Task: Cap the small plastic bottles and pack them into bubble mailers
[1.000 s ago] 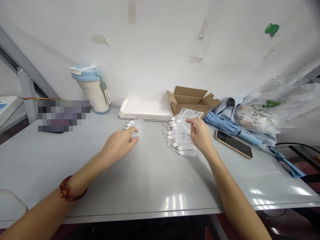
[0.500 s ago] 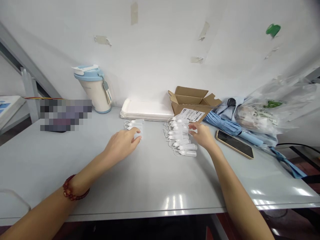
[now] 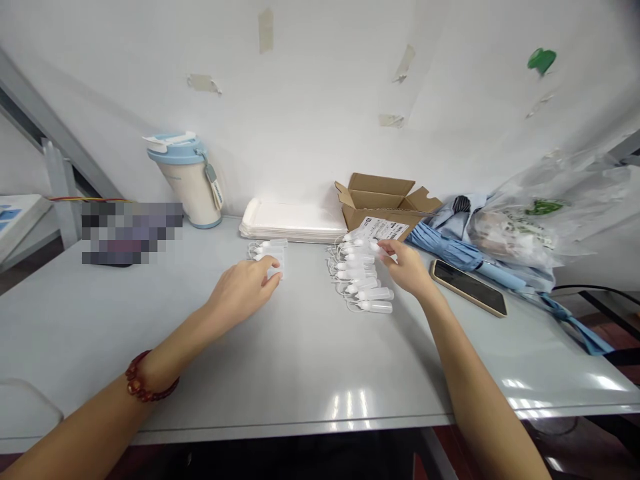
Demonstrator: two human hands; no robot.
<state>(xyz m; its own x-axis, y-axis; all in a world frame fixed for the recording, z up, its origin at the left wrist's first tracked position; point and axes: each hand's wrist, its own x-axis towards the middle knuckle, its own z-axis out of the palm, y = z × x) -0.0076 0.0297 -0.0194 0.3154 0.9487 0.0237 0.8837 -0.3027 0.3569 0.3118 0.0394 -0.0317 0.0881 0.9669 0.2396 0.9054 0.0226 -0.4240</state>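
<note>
My left hand [image 3: 244, 288] rests at a short column of small clear plastic dropper bottles [image 3: 274, 244], its thumb and index finger apart around the nearest ones. Those bottles are partly hidden under the fingers. To the right, a longer column of the same dropper bottles [image 3: 361, 274] lies on the table, with thin cap straps on their left ends. At the far end of this column, my right hand [image 3: 409, 268] has its thumb and index finger pinched at the base of one bottle. The fingers partly cover that bottle.
Behind the bottles lie a stack of white envelopes [image 3: 300, 220] and an open cardboard box [image 3: 383, 210]. A tumbler [image 3: 189, 190] stands at the back left. On the right are a phone [image 3: 469, 288], a folded blue umbrella [image 3: 445, 247] and a plastic bag [image 3: 530, 227].
My right hand has come down to the right-hand column, then shifted slightly toward its far end, fingers closing at a bottle. My left hand stays at its bottles.
</note>
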